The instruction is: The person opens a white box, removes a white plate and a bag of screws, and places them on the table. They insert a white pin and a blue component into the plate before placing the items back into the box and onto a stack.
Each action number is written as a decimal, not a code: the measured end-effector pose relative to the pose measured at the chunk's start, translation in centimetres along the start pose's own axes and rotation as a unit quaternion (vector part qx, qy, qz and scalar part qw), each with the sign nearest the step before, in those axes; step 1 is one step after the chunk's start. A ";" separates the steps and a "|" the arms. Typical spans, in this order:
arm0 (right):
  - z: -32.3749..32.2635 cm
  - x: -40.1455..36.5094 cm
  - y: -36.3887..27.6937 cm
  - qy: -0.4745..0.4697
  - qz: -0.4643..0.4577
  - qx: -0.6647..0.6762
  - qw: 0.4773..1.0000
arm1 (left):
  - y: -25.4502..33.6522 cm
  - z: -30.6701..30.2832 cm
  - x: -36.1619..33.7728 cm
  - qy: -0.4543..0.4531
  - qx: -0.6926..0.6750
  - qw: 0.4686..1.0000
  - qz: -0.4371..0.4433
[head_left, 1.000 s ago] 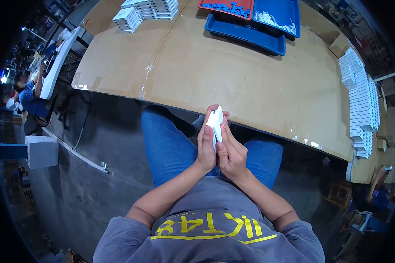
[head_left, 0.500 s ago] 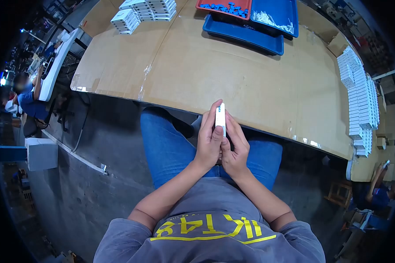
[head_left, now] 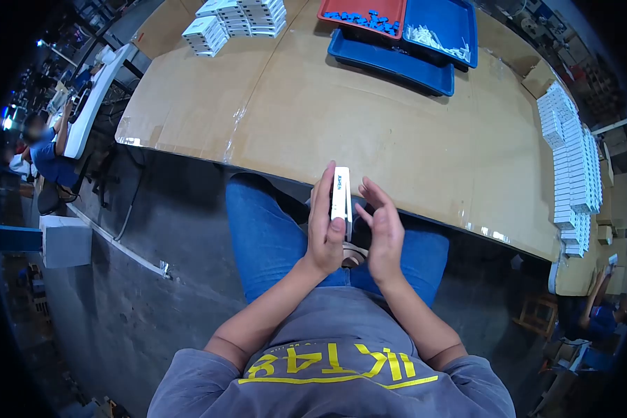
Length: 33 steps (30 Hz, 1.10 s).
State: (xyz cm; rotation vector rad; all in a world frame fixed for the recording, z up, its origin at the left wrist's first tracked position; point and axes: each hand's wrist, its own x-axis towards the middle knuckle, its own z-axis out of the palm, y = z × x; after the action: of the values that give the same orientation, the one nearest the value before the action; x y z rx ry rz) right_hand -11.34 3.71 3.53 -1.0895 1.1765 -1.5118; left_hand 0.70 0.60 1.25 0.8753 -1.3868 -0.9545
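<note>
A slim white box [head_left: 339, 191] with dark blue lettering stands tilted up above my lap, near the table edge. My left hand [head_left: 323, 223] grips it, fingers along its left side and thumb on its lower face. To the right of the box is my right hand [head_left: 384, 233], open, with its fingers apart and its palm facing the box. A narrow gap shows between this hand and the box.
The cardboard-covered table [head_left: 313, 118] bears a stack of white boxes [head_left: 240, 17] at the back left. A red tray [head_left: 359, 29] holds blue parts, a blue tray [head_left: 460, 21] white ones; another blue tray [head_left: 390, 63] sits in front. White boxes [head_left: 571, 167] line the right side.
My right hand has come off the white box and moved right, its fingers spreading. The box has shifted slightly left in my left hand and turned, so more of its lettered face shows.
</note>
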 end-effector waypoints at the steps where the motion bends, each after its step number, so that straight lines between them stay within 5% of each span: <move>1: -0.3 0.3 -0.3 0.009 0.054 0.032 0.998 | 0.0 -0.4 0.0 -0.016 0.029 0.999 -0.001; 5: -0.3 0.9 -2.4 -0.051 0.232 0.087 0.968 | -1.0 -0.5 -0.7 -0.086 -0.023 0.996 -0.029; 16: 1.8 -1.0 -1.8 -0.013 0.108 0.076 0.991 | -1.5 1.2 0.1 0.034 0.056 0.994 0.091; 33: 1.3 -1.3 -1.7 -0.043 0.053 -0.027 0.997 | -1.1 1.8 -0.5 0.050 -0.039 0.998 0.021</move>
State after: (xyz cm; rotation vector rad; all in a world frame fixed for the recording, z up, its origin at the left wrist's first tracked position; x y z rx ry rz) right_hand -10.00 5.00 5.22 -1.1007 1.2029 -1.3462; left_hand -1.07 0.71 0.08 0.8210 -1.2705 -0.9138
